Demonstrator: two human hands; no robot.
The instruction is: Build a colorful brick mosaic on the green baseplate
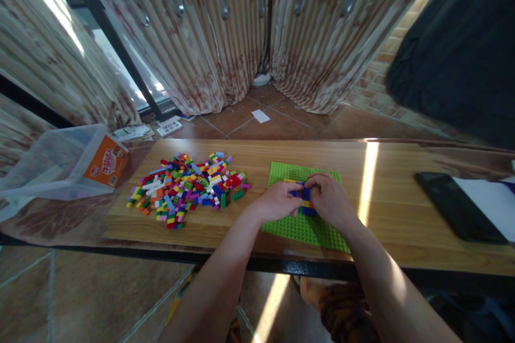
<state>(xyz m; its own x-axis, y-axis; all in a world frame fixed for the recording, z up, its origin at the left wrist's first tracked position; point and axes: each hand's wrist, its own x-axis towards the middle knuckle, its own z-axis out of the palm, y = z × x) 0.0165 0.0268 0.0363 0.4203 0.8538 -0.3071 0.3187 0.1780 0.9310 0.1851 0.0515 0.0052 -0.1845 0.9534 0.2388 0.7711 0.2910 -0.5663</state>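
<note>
The left hand (279,201) pinches blue bricks (306,193) over the green baseplate (281,226); the right hand (330,199) curls against them, whether gripping I cannot tell from here; uneven pressing could seat one crooked or pop others loose.

Patterned curtains (225,53) and a strip of sunlight (368,182)

We see striped, reddish-patterned curtains hanging in folds to the floor (237,122) beyond a wooden table (396,225). At left, bright daylight shows through dark-framed glass (116,56). To the right, we make out a wall (372,86) of pale bricks. Brown tiles with pale joints cover the floor, and the sunlight crosses the table.
</note>
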